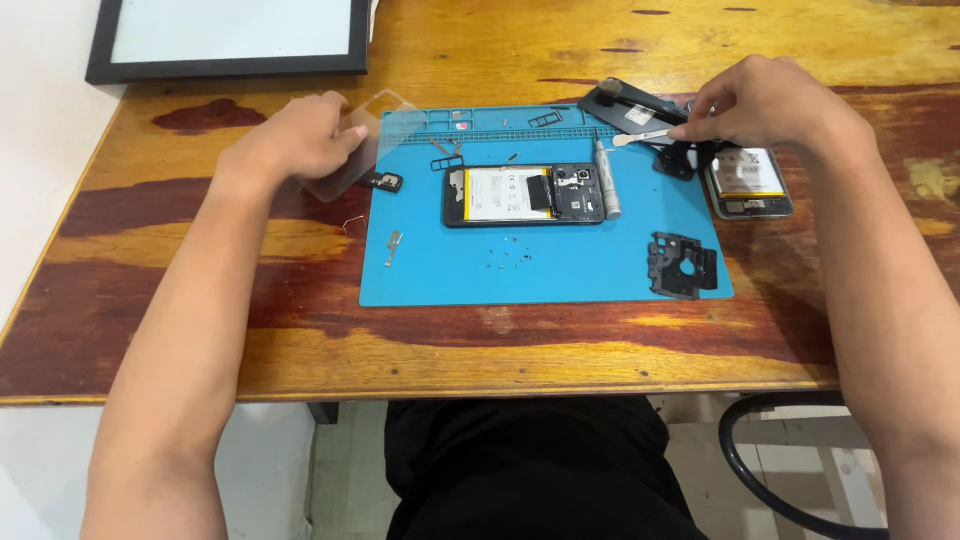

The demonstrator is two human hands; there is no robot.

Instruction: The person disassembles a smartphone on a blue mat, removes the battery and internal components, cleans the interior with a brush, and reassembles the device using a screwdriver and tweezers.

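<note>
A white rectangular battery label (497, 193) with a yellow strip lies inside the opened phone at the mat's centre. At three o'clock from it, a second phone's battery label (745, 172) shows white and yellow. At eleven o'clock, a black-framed blank white screen (232, 30) lies flat.

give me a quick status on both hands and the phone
Left hand on clear phone case. Right hand pinching metal spudger. Opened phone untouched on blue mat.

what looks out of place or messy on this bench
Small screws lie loose on the blue mat below the opened phone, not in the mat's tray slots. A second opened phone sits off the mat on the wooden table. The left hand holds a clear cover overhanging the mat's corner.
</note>
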